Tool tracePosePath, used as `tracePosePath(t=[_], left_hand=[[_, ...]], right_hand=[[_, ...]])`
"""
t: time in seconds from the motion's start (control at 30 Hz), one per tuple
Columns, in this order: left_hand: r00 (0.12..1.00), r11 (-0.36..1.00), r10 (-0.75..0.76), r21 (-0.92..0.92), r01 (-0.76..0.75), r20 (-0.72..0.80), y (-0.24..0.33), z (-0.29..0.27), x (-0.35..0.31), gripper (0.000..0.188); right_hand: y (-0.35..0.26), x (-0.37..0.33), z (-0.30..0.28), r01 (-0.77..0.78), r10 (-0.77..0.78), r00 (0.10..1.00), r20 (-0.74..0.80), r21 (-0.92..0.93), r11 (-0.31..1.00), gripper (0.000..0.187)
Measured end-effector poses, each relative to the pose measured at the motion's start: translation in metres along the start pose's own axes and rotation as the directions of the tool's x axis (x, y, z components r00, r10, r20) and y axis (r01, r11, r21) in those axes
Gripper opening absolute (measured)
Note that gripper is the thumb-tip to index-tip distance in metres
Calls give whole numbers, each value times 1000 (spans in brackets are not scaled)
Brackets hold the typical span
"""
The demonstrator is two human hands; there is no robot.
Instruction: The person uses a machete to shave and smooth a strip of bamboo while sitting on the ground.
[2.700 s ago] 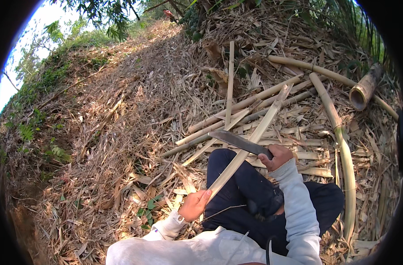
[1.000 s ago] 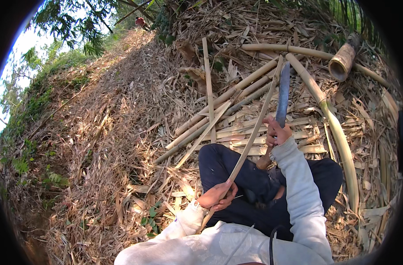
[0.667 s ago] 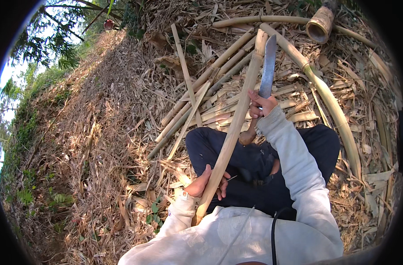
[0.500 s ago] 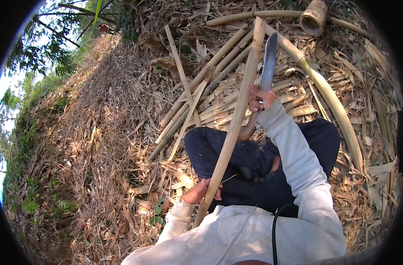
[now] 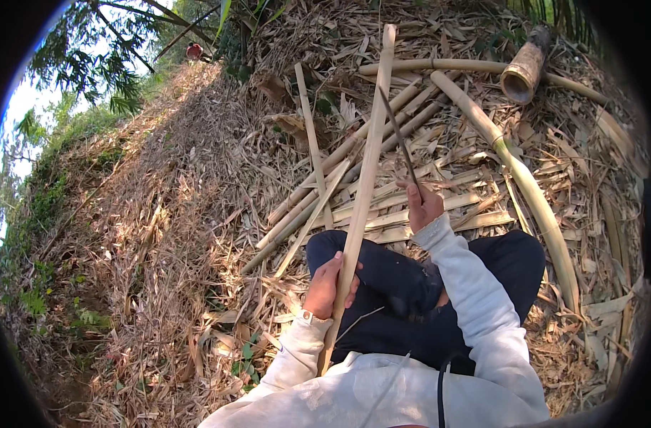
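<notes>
Starting on the left: your left hand [image 5: 325,289] has its fingers wrapped round the lower part of the bamboo strip [image 5: 365,182], thumb along the near side. The strip slants up and away from you, its bottom end right by your belly and its top end out past the poles [image 5: 350,146] on the ground. From this angle I can't tell if it's resting on your dark trousers [image 5: 397,267] or just hanging over them.

Next over is the knife [image 5: 399,135], turned so you see it as a thin dark line. Its tip overlaps the strip's right edge up high, but I can't say for sure they touch. Your right hand [image 5: 427,207] is clenched on the handle, which is mostly hidden.

My two cents: I'd hold the strip firm so it can't roll, stroke away from yourself with the blade low and shallow, and take thin passes. Left hand well below the edge, like it is here, seems smart, and I'd mind that knee under the strip.

Off to the right there's a curved pole [image 5: 507,150], then a hollow bamboo tube [image 5: 521,75] beyond it, both clear of your elbow.
</notes>
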State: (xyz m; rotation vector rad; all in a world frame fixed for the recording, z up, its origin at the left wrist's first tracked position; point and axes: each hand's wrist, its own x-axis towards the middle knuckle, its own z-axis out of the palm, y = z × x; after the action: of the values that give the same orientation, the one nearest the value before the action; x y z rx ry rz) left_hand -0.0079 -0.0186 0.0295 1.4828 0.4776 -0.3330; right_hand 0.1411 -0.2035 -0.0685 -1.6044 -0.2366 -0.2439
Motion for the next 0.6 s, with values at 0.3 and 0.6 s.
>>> tracePosePath(t=[0.3, 0.6], left_hand=[[951, 945, 310, 111, -308, 0, 44, 14, 24, 33], [996, 999, 50, 17, -49, -70, 20, 11, -3, 28]], right_hand=[[-39, -49, 23, 560, -479, 797, 368, -151, 815, 56], [-38, -31, 0, 484, -420, 872, 252, -312, 818, 60]])
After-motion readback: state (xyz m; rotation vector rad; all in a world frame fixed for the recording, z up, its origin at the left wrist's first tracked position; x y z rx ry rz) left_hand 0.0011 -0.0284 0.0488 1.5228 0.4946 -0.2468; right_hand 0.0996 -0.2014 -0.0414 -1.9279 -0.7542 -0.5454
